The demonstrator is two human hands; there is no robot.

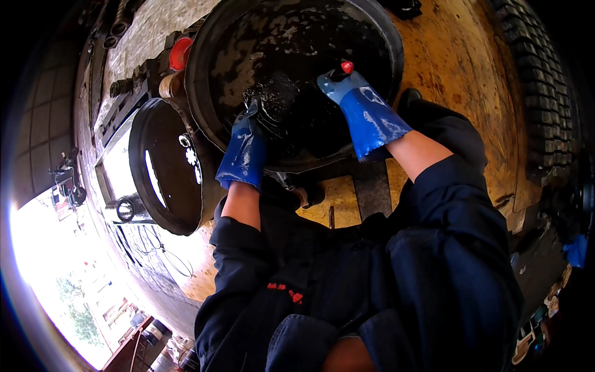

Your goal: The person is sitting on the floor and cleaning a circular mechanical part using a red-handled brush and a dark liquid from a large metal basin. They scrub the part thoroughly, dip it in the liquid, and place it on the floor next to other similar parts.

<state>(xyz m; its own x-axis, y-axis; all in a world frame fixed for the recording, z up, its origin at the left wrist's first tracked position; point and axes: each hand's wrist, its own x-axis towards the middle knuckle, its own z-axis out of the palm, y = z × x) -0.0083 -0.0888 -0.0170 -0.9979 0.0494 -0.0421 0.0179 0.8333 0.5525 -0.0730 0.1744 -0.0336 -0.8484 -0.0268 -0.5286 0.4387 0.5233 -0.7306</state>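
Note:
A wide round black tub [196, 93] of dark, rippled liquid stands before me. Both my hands wear long blue rubber gloves and reach over it. My right hand [356, 99], at the tub's right side, is closed round a dark handle with a red end [347, 67]; the rest of that tool is hidden. At the near left of the tub is my left hand [245, 133], its fingertips at the liquid beside a splashing, bubbly patch [273, 99]. Whether those fingers grip anything under the surface is hidden.
Left of the tub stands a second round black pan [139, 161] with small pale metal parts inside. A red cup [180, 53] and a tan cylindrical piece [169, 85] sit between them and the wall side. A large tyre [536, 87] stands at the right, on the stained floor [452, 56].

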